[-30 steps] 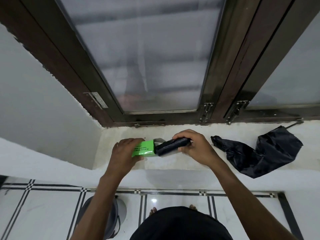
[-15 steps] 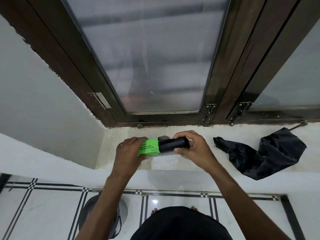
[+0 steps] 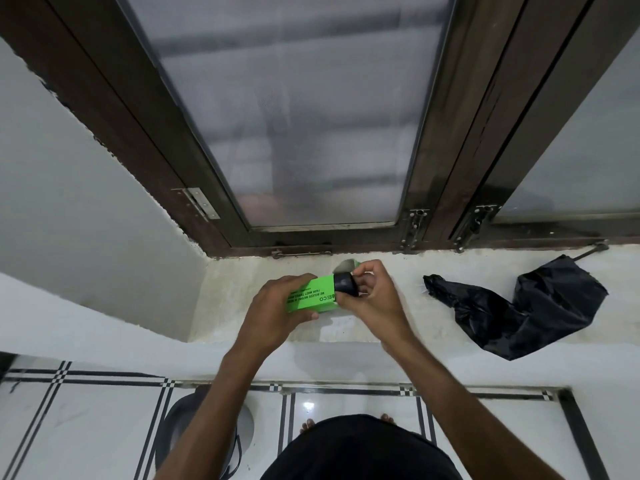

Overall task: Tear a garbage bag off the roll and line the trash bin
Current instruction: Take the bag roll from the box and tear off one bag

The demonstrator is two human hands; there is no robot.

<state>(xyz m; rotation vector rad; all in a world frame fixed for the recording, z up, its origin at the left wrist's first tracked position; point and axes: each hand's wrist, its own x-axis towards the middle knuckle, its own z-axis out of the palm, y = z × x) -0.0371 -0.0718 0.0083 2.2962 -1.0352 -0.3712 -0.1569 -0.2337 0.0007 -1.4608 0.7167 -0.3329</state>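
Note:
My left hand grips a bright green carton held just above the white window sill. A black roll of garbage bags sticks a short way out of the carton's right end, and my right hand pinches that end with its fingertips. A loose black garbage bag lies crumpled on the sill to the right, apart from both hands. On the tiled floor below, a grey trash bin stands partly hidden behind my left forearm.
A dark-framed frosted window rises right behind the sill, with a latch and a stay bar at its base. A white wall closes the left side. My bare toes show on the floor.
The black roll has slid leftwards into the green carton, leaving only its end showing. My right hand followed it and now pinches it at the carton's mouth.

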